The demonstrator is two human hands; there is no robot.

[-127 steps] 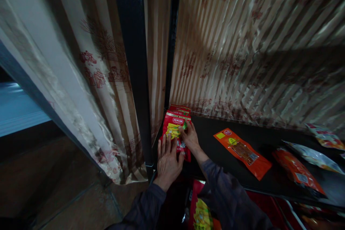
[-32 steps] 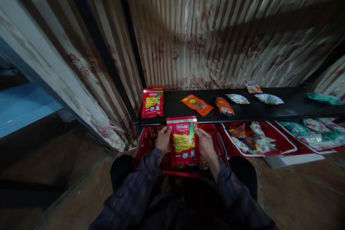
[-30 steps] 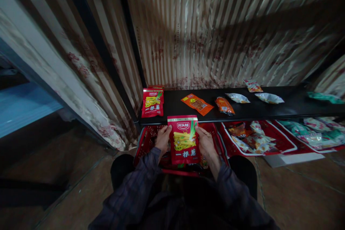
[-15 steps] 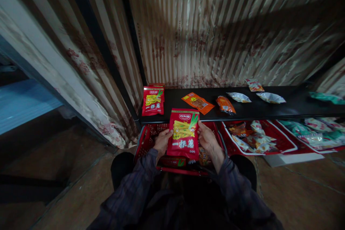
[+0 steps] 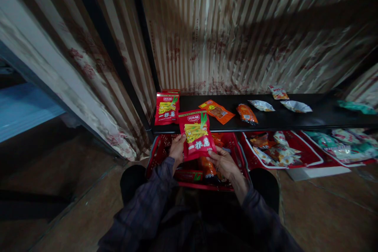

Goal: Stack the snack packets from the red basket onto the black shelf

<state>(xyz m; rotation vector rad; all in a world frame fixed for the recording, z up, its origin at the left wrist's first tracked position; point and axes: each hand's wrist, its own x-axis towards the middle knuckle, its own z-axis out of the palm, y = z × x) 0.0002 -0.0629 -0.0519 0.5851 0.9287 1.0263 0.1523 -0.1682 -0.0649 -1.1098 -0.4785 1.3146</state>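
Observation:
A red snack bag [image 5: 197,136] with yellow sticks and a green scallion printed on it is held up over a red basket [image 5: 153,161], tilted a little. My left hand [image 5: 177,147] grips its lower left edge, thumb on the front. At the lower right corner, my right hand [image 5: 225,161] pinches it between thumb and fingers. Below, the basket holds more packets, among them an orange packet [image 5: 209,167] and a red one [image 5: 189,175]. A matching red snack bag [image 5: 167,109] leans at the left end of the black shelf [image 5: 189,102], with another partly hidden behind.
On the shelf lie a flat orange packet [image 5: 217,112], a plump orange packet [image 5: 247,114], white packets [image 5: 296,106] and a green packet [image 5: 356,106]. More red baskets of snacks [image 5: 279,151] stand to the right. A striped curtain [image 5: 224,35] hangs behind; a dark post [image 5: 144,39] rises at left.
The held bag has moved left and slightly up, toward the shelf edge, and tilted. My right hand has slid from its side down to its lower right corner, uncovering more of the basket.

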